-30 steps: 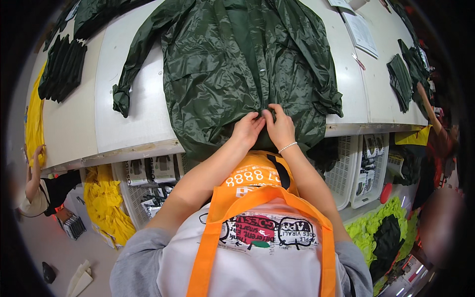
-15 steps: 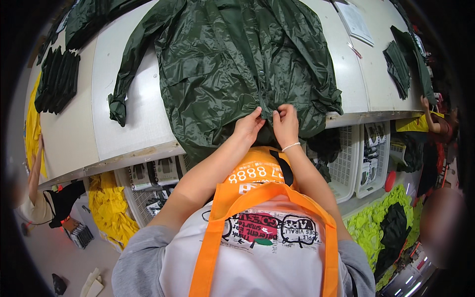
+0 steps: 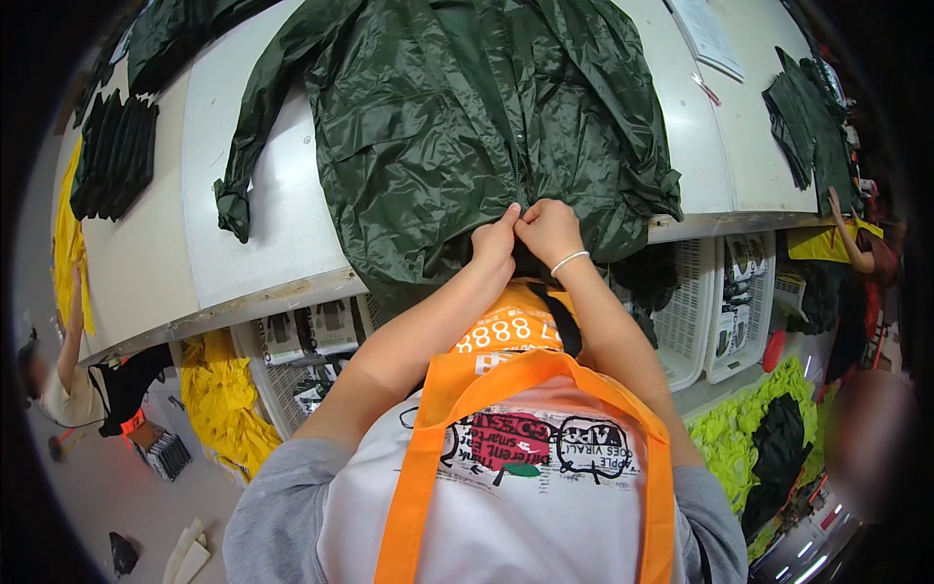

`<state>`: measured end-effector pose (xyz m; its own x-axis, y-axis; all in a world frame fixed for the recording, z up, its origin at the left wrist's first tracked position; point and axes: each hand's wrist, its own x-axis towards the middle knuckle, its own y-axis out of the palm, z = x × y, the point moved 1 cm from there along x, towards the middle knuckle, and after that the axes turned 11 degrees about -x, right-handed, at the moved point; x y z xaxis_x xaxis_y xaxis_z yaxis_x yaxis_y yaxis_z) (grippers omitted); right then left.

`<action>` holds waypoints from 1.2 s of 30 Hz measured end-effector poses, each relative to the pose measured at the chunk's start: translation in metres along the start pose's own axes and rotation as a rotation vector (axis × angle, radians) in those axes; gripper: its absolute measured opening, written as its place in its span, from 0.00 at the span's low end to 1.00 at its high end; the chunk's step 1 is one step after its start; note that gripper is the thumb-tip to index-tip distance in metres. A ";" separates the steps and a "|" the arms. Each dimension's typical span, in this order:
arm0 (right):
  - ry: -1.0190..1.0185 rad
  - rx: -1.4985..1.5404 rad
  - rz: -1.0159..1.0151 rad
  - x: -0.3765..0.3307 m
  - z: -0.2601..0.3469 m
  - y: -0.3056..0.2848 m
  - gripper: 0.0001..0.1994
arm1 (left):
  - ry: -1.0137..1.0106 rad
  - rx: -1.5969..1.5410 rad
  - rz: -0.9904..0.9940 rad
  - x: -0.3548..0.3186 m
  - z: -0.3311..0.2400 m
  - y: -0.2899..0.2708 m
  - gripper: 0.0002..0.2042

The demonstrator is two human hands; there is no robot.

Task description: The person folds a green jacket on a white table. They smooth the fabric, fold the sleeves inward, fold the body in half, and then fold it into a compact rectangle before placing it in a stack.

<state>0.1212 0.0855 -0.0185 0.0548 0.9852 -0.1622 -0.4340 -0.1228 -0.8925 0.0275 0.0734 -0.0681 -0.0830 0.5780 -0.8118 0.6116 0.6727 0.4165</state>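
Observation:
A shiny dark green rain jacket [image 3: 418, 136] lies spread, front side up, on the pale table, its lower hem hanging over the near edge. At the bottom of its front zipper [image 3: 517, 161], my left hand [image 3: 494, 239] pinches the hem between thumb and fingers. Right beside it, my right hand [image 3: 551, 234] is closed on the other front edge, and the fingertips of both hands nearly touch. My fingers hide the zipper's lower end. One jacket sleeve [image 3: 255, 117] stretches down to the left with its cuff bunched.
Folded dark green garments [image 3: 115, 156] lie at the left of the table [image 3: 233, 195]. Papers [image 3: 705, 39] and a small red-and-white tool [image 3: 707, 90] are at the far right. White crates [image 3: 681, 321] stand below the edge. Other people work at both sides.
My hands have drawn together at the zipper's bottom, the right one moving left with its fingers now curled in. The jacket's two front edges lie closer together there.

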 end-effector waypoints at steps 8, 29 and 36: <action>0.514 0.976 0.427 -0.005 -0.015 0.007 0.06 | -0.067 -0.098 0.140 0.004 -0.002 -0.001 0.07; 0.592 1.290 0.351 -0.018 -0.017 0.012 0.04 | -0.166 -0.106 0.244 -0.009 -0.021 -0.021 0.06; 0.626 1.330 0.275 -0.024 -0.010 0.019 0.05 | -0.172 -0.294 0.222 0.000 -0.009 -0.022 0.05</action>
<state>0.1204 0.0581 -0.0355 0.0545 0.6982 -0.7138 -0.9555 0.2440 0.1656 0.0071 0.0633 -0.0736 0.1739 0.6554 -0.7350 0.3468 0.6578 0.6686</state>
